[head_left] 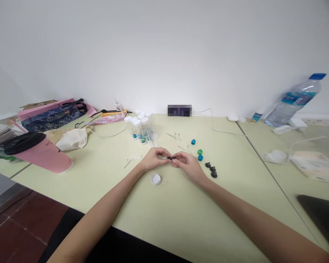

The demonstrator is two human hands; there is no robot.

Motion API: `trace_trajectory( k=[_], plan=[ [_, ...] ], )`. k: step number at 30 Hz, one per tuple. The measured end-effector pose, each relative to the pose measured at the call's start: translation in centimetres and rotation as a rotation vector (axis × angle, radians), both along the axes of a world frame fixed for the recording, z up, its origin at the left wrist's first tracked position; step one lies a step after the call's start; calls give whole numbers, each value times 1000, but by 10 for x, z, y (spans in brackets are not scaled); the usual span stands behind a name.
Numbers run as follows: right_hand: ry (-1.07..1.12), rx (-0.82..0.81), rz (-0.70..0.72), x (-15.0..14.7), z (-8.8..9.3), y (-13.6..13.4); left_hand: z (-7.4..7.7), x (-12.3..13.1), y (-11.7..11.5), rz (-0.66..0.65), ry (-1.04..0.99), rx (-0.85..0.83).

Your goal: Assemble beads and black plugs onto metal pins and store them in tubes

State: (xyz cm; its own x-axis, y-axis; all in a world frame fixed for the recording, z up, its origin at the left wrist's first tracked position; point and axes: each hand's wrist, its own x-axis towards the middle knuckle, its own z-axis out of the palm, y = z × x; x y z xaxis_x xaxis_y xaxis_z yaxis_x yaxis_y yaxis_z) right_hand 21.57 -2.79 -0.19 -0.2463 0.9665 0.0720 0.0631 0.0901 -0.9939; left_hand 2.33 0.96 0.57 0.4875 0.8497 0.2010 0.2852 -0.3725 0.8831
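My left hand (pixel 155 157) and my right hand (pixel 186 163) meet at the middle of the pale green table (pixel 181 215). Both pinch a thin metal pin strung with small black beads (pixel 172 158) held between the fingertips. A white cap (pixel 155 179) lies just below my left hand. Three black beads (pixel 211 170) sit right of my right hand. Blue and green beads (pixel 199 154) lie just beyond it. Loose metal pins (pixel 133 158) lie left of my left hand.
Several clear white-capped vials (pixel 140 128) stand behind the hands. A pink cup with a black lid (pixel 37 150) lies on its side at left, near bags and a cloth. A water bottle (pixel 294 99), white cables and a tissue pack (pixel 315 164) are at right.
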Motion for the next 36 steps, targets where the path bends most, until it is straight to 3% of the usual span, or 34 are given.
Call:
trace_trajectory(
  k=[10, 21, 30, 36],
  plan=[
    [-40, 3, -54, -3, 3, 2, -2, -3, 6, -40, -57, 39],
    [-106, 1, -22, -8, 1, 7, -6, -8, 0, 12, -64, 44],
    [-179, 5, 21, -15, 4, 12, -2, -14, -7, 84, -6, -25],
    [-210, -1, 39, -15, 5, 13, -1, -12, -9, 121, 46, 22]
  ],
)
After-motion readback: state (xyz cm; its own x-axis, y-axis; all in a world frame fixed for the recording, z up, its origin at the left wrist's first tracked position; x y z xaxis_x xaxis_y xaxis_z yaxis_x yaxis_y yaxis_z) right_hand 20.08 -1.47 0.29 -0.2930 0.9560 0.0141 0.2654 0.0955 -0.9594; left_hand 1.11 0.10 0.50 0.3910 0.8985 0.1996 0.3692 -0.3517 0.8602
